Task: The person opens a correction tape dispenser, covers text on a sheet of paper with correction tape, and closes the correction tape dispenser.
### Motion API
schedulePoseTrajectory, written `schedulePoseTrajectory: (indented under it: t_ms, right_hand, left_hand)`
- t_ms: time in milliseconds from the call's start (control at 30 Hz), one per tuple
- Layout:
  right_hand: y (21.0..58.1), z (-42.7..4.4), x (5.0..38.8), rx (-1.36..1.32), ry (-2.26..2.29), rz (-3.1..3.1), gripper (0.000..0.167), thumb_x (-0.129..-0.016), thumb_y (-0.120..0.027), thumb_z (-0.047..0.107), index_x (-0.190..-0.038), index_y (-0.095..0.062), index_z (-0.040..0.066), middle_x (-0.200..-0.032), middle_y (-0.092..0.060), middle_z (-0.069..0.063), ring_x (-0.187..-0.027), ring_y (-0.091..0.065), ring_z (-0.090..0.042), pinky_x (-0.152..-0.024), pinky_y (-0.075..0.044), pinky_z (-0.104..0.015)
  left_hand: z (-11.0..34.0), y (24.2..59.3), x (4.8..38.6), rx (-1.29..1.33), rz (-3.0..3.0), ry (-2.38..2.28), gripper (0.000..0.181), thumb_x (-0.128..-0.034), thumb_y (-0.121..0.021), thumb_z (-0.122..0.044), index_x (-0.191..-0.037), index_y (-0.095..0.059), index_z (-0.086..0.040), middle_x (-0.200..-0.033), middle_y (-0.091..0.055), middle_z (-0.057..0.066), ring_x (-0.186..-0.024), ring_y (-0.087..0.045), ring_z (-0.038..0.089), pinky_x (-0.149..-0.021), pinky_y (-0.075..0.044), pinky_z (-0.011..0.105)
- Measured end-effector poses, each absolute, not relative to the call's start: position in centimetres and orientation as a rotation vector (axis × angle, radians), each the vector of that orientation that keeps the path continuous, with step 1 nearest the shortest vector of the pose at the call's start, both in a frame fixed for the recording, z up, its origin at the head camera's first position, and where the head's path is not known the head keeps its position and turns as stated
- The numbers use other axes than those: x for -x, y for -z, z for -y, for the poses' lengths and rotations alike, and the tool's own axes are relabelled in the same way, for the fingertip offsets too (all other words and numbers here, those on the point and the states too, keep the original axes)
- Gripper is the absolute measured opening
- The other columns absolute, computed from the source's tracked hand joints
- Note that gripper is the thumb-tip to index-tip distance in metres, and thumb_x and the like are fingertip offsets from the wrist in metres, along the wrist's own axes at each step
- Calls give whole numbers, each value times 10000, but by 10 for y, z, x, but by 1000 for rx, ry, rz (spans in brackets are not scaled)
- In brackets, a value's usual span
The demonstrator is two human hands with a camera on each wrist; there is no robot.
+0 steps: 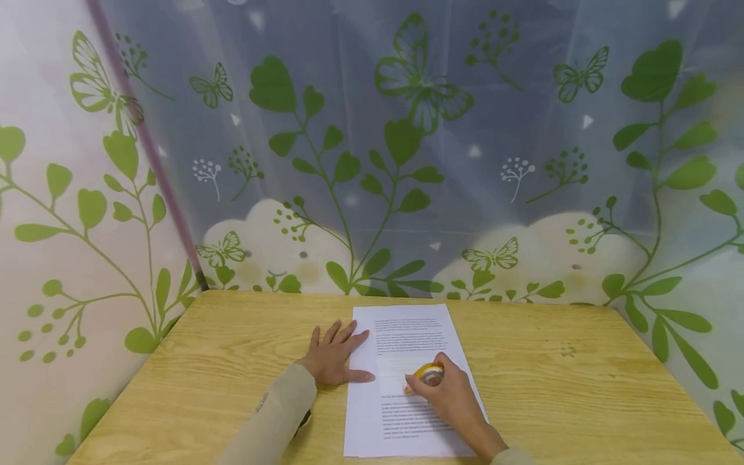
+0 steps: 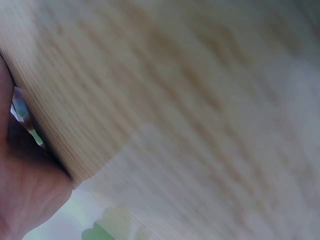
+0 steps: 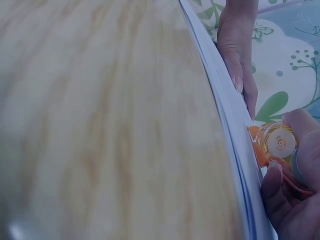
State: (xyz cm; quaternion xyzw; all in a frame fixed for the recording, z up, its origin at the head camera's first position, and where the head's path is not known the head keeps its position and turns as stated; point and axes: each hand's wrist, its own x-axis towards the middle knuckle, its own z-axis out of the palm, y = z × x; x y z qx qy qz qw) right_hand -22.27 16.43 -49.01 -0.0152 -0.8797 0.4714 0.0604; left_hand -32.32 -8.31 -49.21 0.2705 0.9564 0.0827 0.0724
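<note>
A stack of printed paper sheets point(image 1: 361, 420) lies on the wooden table, its text in several blocks. My right hand point(image 1: 456, 402) grips an orange and yellow correction tape dispenser point(image 1: 431, 372) between thumb and fingers, its tip down at the page. A whiter patch point(image 1: 392, 373) with faint lines lies between the text blocks, beside the tip. Fingers spread, my left hand point(image 1: 334, 358) rests on the left edge of the top sheet. The right wrist view shows the dispenser's clear case point(image 3: 280, 142) with a round reel inside. Only part of the left hand point(image 2: 32, 197) appears in the left wrist view.
The wooden tabletop point(image 1: 581, 400) extends to both sides of the paper. Behind it and at the sides hangs a curtain point(image 1: 349, 161) printed with green leaves and butterflies. A small dark mark point(image 1: 568, 349) shows on the table at right.
</note>
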Motion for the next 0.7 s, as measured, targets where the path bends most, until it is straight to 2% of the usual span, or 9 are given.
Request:
schedulePoseTrajectory:
  t_ms: [133,367,700]
  right_hand:
    - [490,-167,221,55,-1452,2643,475,-772,-794,378,-823,-427,80,-618,-565,38,-524,-470,-99,-479,-394,-228]
    - [493,-172,221,68,-1433,2638,460,-768,-803,350,-816,-435,79,-697,-562,14,-561,-481,-106,-487,-398,-223]
    - [490,-178,220,81,-1467,2624,447,-774,-803,317,-808,-428,76,-606,-571,32,-516,-484,-96,-479,-391,-214]
  left_hand:
    - [83,491,322,-815,-2876,-242,944,-753,-468,-814,-1517,-272,-295,-1584,-154,43,-1429,-82,360,-1063,-20,649]
    - [83,493,322,-822,-2869,-261,965,-741,-465,-825,-1516,-275,-282,-1583,-157,50,-1426,-84,366,-1059,-8,653]
    - [83,485,318,-829,-2861,-278,942,-766,-497,-788,-1516,-280,-261,-1582,-161,64,-1425,-90,369,-1059,-20,653]
